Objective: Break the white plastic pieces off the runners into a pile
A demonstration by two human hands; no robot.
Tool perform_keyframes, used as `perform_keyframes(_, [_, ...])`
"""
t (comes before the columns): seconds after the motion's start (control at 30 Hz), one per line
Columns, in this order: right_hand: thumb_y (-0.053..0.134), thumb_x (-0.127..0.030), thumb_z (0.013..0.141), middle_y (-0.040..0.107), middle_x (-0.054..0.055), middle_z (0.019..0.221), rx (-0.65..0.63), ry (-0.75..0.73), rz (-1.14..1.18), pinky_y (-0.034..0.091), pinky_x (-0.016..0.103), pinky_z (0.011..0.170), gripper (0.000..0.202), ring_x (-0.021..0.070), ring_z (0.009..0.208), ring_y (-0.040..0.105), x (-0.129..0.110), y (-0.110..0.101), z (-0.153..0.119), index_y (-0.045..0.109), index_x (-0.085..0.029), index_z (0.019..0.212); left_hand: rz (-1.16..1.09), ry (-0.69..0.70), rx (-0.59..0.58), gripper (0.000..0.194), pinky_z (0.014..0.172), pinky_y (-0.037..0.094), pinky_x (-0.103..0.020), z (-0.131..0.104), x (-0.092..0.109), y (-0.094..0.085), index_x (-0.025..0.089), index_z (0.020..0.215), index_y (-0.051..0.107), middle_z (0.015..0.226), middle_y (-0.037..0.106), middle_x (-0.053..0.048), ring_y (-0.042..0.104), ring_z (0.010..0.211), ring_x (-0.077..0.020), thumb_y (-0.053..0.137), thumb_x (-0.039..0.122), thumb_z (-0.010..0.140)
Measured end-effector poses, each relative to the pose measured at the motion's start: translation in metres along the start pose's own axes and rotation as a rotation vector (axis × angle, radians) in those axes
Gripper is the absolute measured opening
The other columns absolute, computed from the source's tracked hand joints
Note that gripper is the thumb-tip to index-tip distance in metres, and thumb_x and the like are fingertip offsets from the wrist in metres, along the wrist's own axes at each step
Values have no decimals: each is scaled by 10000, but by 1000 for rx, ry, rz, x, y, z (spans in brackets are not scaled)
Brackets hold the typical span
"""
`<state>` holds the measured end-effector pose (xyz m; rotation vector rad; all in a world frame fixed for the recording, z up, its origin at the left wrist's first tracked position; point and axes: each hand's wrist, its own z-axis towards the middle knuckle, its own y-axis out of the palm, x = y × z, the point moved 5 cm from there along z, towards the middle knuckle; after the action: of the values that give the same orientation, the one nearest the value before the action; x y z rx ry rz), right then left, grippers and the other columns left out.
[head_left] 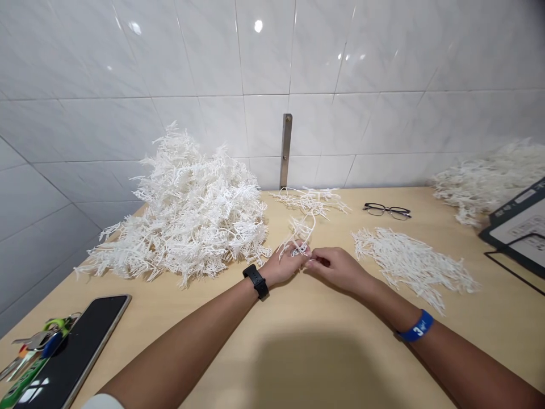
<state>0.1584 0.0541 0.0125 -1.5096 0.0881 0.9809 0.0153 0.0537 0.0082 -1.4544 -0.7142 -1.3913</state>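
In the middle of the table, my left hand (pixel 283 268) is closed around a white branched plastic stem (pixel 309 227), whose thin twigs stick up beyond the fingers. My right hand (pixel 340 269) meets it fingertip to fingertip, thumb and forefinger pinched together at the stem's near end. What lies between those right fingertips is too small to make out. Just behind the hands lie several loose white branched stems (pixel 313 200). To the right, short white twig pieces (pixel 411 258) are spread in a flat pile.
A tall heap of white branched pieces (pixel 200 210) fills the back left. Eyeglasses (pixel 386 211) lie at the back right, near another white pile (pixel 489 176) and a dark-edged panel (pixel 522 224). A phone (pixel 85 346) and keys (pixel 38 341) rest front left. A metal bracket (pixel 286 150) stands against the tiled wall.
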Motion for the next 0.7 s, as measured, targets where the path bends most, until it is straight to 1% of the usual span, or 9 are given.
perform_keyframes(0.1, [481,-467,935,670,32,735,-41,-80,76,376,274,635,375,167,672,553,-5,7,0,688,-187,798,-39,63,-36,289,675,405,-247,0,4,1,149,806,576,728,554,-11,501,693,-134,577,434,854])
perform_keyframes(0.2, [406,-468,974,648,36,747,-99,-154,184,411,280,682,427,169,703,556,-6,9,0,642,-180,766,-11,66,-72,355,696,407,-261,1,3,2,157,789,565,738,561,-18,497,713,-144,563,506,853])
perform_keyframes(0.27, [393,-478,978,611,35,742,-124,-196,240,429,288,719,430,173,727,548,-6,8,1,602,-185,743,-28,51,-121,417,677,398,-262,1,2,4,155,764,553,731,560,-19,486,697,-139,573,565,832])
perform_keyframes(0.33, [397,-475,976,596,44,772,-143,-231,278,441,306,762,412,183,771,551,-6,8,0,581,-192,739,-117,17,-163,479,619,367,-250,1,1,5,154,731,521,691,525,-7,446,635,-114,568,624,814])
perform_keyframes(0.43, [397,-447,976,594,56,809,-166,-256,301,446,314,762,393,186,786,554,-8,7,0,564,-196,724,-289,-51,-150,519,549,298,-234,3,-3,5,166,681,450,610,420,33,372,552,-80,572,656,798])
perform_keyframes(0.5, [394,-421,973,579,45,776,-133,-227,241,430,300,709,391,170,727,540,-6,2,0,545,-195,693,-373,-70,-111,517,539,284,-231,4,-4,3,171,687,432,599,388,48,365,536,-72,611,647,775])
perform_keyframes(0.6, [438,-412,943,529,13,646,-24,-98,5,349,286,595,407,143,592,469,7,-10,1,491,-198,600,-407,-71,-38,516,544,301,-232,5,-5,0,169,710,440,606,403,47,380,533,-69,644,641,751])
perform_keyframes(0.7, [556,-490,862,468,-8,532,64,60,-171,249,288,517,472,126,506,381,25,-26,1,415,-203,516,-392,-71,28,505,546,319,-235,6,-4,-3,169,703,445,601,422,37,395,539,-73,645,629,758])
